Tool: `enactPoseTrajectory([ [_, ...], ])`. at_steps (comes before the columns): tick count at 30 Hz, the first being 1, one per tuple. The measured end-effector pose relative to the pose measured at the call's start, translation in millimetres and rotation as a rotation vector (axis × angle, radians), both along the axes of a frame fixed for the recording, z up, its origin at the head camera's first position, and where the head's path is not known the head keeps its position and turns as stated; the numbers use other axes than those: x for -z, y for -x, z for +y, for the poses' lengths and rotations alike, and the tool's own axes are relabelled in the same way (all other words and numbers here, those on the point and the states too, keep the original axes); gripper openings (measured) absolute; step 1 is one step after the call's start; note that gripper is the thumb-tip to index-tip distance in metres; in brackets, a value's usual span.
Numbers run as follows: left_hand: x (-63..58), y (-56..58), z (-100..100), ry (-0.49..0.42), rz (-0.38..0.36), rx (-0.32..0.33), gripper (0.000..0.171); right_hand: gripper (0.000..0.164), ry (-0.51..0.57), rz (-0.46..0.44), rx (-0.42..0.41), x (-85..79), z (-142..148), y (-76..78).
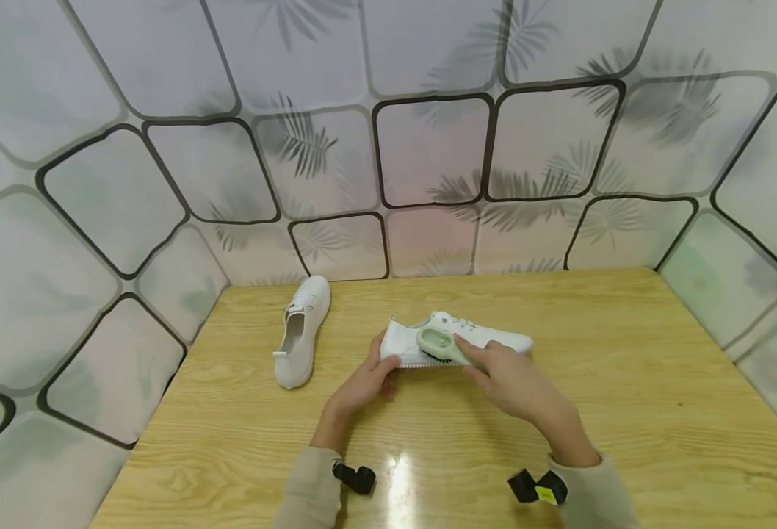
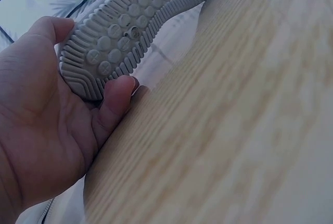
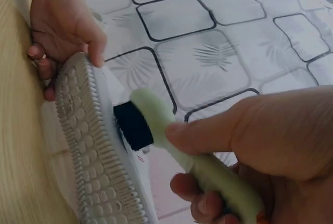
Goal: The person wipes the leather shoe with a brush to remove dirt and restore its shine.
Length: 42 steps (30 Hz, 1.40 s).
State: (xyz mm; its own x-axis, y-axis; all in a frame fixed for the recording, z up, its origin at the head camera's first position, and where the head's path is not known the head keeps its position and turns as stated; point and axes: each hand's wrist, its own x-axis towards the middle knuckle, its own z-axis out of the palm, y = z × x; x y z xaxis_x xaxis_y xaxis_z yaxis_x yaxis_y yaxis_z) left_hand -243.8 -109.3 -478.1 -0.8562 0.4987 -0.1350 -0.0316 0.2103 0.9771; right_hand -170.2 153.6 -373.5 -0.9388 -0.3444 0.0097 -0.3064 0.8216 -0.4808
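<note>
A white lace-up shoe [image 1: 494, 337] is held tilted over the table, its ridged, studded sole [image 2: 122, 31] turned toward me. My left hand [image 1: 364, 380] grips it by the heel, thumb on the near side. Around the handle of a pale green shoe brush [image 1: 436, 341] my right hand [image 1: 517, 382] is curled, with the thumb along its neck. The dark bristles [image 3: 133, 125] touch the side of the shoe just above the sole edge. The far side of the shoe is hidden in the head view.
A second white shoe [image 1: 301, 330] stands on the wooden table [image 1: 626, 382] to the left, toe pointing away. Patterned sheeting [image 1: 428, 147] with dark outlines and leaf prints rises behind the table and along both sides.
</note>
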Motion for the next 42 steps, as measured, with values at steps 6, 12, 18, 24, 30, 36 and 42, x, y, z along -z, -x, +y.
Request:
enactPoseTrajectory([
  [6, -25.1, -8.8, 0.7, -0.003, -0.006, -0.003, 0.062, 0.052, -0.040, 0.062, 0.036, 7.0, -4.2, 6.2],
  [12, -33.9, -12.9, 3.7, -0.025, 0.000, 0.017, 0.062, 0.053, -0.013, 0.028, -0.016, 6.7, -2.7, 4.5],
  [18, -29.9, -12.3, 3.6, -0.026, -0.007, 0.006, 0.063, 0.053, -0.016, 0.052, 0.036, 6.5, 5.9, 3.6],
  [24, -29.3, -11.9, 3.7, -0.035, -0.010, 0.017, 0.062, 0.053, 0.022, 0.005, -0.025, 6.0, 2.3, 3.5],
  [30, -29.8, -11.3, 1.3, -0.021, -0.001, 0.017, 0.062, 0.053, 0.018, 0.031, 0.030, 4.6, 7.2, 4.6],
  [36, -26.4, -11.6, 0.6, -0.031, -0.003, 0.016, 0.062, 0.053, 0.079, -0.035, -0.046, 4.8, 6.3, 5.9],
  [42, -25.7, -11.6, 0.8, -0.027, -0.006, 0.006, 0.062, 0.053, 0.069, -0.018, -0.004, 4.2, 21.8, 6.5],
])
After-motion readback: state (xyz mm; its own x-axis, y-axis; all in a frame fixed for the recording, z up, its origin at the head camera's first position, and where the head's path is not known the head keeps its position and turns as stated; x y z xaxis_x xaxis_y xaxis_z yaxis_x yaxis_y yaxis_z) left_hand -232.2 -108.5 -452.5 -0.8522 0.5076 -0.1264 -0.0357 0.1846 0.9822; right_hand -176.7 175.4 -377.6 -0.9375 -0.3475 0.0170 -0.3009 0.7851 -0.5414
